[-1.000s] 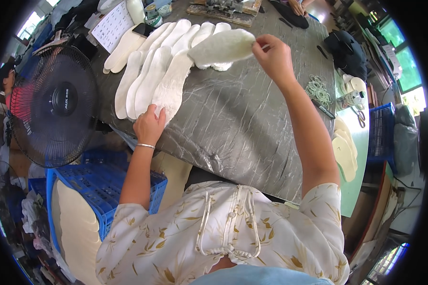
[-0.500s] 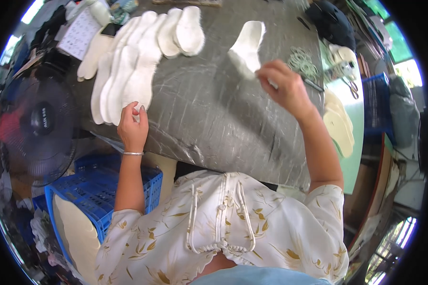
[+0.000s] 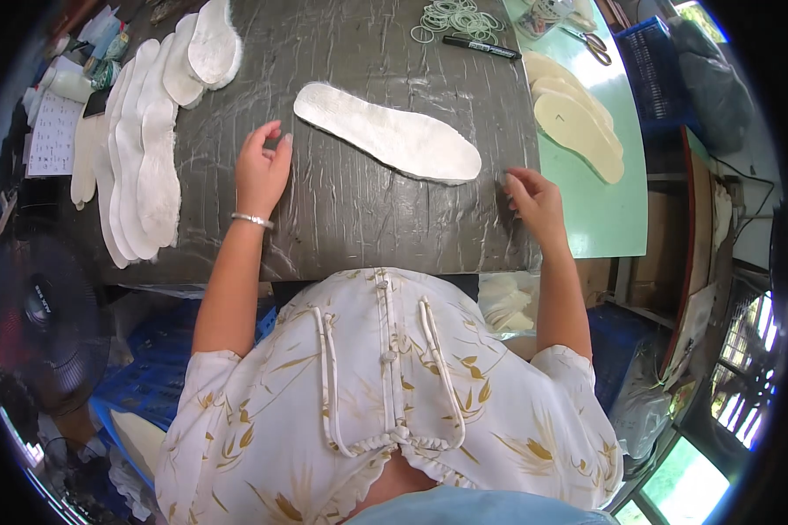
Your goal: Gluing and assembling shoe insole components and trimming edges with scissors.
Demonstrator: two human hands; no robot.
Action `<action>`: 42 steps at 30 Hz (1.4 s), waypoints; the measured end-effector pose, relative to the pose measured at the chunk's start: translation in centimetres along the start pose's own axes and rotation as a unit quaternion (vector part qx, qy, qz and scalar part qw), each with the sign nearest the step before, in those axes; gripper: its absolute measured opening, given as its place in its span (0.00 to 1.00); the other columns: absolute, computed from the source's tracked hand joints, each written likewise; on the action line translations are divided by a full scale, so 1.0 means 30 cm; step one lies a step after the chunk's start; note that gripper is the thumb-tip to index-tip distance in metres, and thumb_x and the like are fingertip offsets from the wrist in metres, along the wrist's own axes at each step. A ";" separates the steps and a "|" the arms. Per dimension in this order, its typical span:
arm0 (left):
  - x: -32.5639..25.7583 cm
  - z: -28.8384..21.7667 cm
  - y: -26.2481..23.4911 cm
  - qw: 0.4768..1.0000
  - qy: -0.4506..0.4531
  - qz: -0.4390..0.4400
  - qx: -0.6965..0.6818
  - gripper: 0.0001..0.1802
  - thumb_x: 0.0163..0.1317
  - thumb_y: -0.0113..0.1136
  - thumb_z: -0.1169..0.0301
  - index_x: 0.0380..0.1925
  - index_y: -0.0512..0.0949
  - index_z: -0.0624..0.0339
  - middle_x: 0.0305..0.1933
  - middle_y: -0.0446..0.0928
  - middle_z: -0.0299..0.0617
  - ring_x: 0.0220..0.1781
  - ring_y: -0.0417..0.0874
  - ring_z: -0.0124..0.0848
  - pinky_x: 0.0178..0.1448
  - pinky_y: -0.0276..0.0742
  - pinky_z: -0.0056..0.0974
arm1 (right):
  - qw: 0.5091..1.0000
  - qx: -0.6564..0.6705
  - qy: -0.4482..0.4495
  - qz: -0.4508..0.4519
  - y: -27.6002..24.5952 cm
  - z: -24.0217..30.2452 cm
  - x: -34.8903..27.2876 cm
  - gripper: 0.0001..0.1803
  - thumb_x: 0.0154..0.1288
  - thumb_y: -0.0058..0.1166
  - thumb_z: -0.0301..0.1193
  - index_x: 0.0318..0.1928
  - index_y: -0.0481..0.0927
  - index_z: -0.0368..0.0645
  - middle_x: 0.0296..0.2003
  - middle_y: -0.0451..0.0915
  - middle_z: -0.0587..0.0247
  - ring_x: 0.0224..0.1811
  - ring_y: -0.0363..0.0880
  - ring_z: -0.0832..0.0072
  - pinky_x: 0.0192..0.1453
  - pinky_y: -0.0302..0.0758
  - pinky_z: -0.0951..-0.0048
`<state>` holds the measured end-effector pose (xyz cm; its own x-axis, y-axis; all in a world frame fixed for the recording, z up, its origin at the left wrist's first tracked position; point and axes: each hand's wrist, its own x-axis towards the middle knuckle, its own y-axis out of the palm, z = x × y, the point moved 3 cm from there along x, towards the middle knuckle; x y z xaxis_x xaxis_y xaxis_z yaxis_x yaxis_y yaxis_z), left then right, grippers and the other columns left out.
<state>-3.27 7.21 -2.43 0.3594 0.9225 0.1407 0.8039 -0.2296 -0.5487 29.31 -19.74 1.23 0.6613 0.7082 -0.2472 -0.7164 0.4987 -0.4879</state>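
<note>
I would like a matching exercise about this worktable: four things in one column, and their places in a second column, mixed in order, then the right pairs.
Things
1. single white insole
2. black marker
3. overlapping row of white insoles
4. yellowish insoles

Places
A. on the green surface, to the right
B. at the far edge, beside the rubber bands
C. between the left hand and the right hand
D. left of the left hand

Pairs: 1-C, 2-B, 3-D, 4-A
</note>
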 end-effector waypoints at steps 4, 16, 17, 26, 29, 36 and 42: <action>0.234 0.130 0.071 0.997 -0.079 0.018 0.000 0.20 0.58 0.64 0.62 0.45 0.81 0.65 0.37 0.83 0.44 0.32 0.82 0.32 0.44 0.78 0.37 | 0.998 -0.017 0.026 0.054 0.099 0.039 0.038 0.17 0.64 0.58 0.36 0.40 0.84 0.31 0.23 0.82 0.63 0.20 0.77 0.81 0.24 0.74 0.78; 0.107 0.025 -0.068 0.907 -0.331 0.180 -0.190 0.10 0.59 0.65 0.67 0.38 0.78 0.59 0.29 0.75 0.31 0.22 0.70 0.17 0.18 0.59 0.23 | 0.979 0.095 0.062 0.170 0.083 0.051 0.053 0.10 0.65 0.55 0.32 0.33 0.80 0.38 0.22 0.78 0.69 0.20 0.74 0.84 0.25 0.70 0.81; 0.039 0.016 -0.104 0.902 -0.330 0.179 -0.215 0.11 0.59 0.65 0.68 0.38 0.78 0.60 0.29 0.75 0.31 0.22 0.70 0.17 0.18 0.58 0.22 | 0.979 0.091 0.058 0.174 0.070 0.060 0.051 0.09 0.65 0.55 0.32 0.32 0.80 0.39 0.22 0.78 0.69 0.20 0.73 0.84 0.25 0.69 0.81; -0.346 0.010 -0.136 0.981 -0.166 -0.039 -0.096 0.21 0.54 0.71 0.63 0.42 0.77 0.64 0.30 0.80 0.38 0.28 0.78 0.23 0.32 0.74 0.31 | 0.976 -0.062 0.028 0.206 -0.007 -0.055 0.081 0.15 0.69 0.55 0.38 0.32 0.79 0.37 0.20 0.75 0.69 0.17 0.69 0.84 0.21 0.65 0.81; -0.477 0.001 -0.271 0.974 -0.157 -0.141 -0.087 0.18 0.54 0.71 0.64 0.42 0.80 0.61 0.29 0.80 0.34 0.26 0.76 0.19 0.31 0.72 0.28 | 0.977 -0.124 -0.001 0.173 -0.146 -0.055 0.129 0.19 0.71 0.53 0.42 0.35 0.80 0.36 0.19 0.74 0.69 0.17 0.68 0.85 0.21 0.62 0.81; -0.963 -0.031 -0.750 0.862 -0.143 -0.427 0.231 0.11 0.53 0.70 0.67 0.35 0.82 0.57 0.35 0.80 0.42 0.29 0.80 0.34 0.33 0.76 0.35 | 0.967 -0.149 -0.176 0.107 -0.086 0.229 0.158 0.18 0.73 0.51 0.42 0.46 0.81 0.39 0.26 0.75 0.71 0.21 0.65 0.88 0.24 0.62 0.84; -1.307 -0.003 -1.099 0.702 -0.240 -0.403 0.536 0.20 0.51 0.73 0.60 0.41 0.82 0.59 0.43 0.80 0.47 0.42 0.83 0.40 0.45 0.80 0.41 | 0.932 -0.089 -0.238 0.257 0.212 0.337 0.126 0.15 0.72 0.53 0.35 0.49 0.81 0.37 0.29 0.79 0.68 0.23 0.69 0.88 0.26 0.66 0.84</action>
<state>-43.83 -21.42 10.22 -0.4150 0.6755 0.6095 -0.2564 0.5559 -0.7907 25.00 -8.84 5.66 0.0360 0.9935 -0.1077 -0.8358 -0.0291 -0.5482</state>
